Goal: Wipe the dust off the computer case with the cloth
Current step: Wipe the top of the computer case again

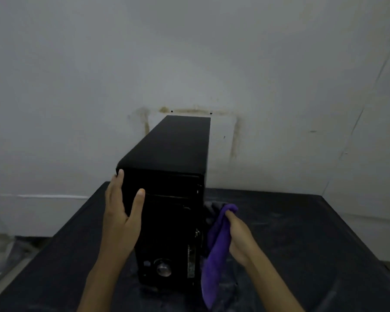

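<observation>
Purple cloth (216, 248) hangs limp, gripped in my right hand (239, 239); my left hand (122, 212) braces the computer case (167, 176) — rigid, likely heavy — fingers straight at its front corner.

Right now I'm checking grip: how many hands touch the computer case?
1 for sure: left hand braces the computer case; right hand holds the cloth beside it, contact hidden.
</observation>
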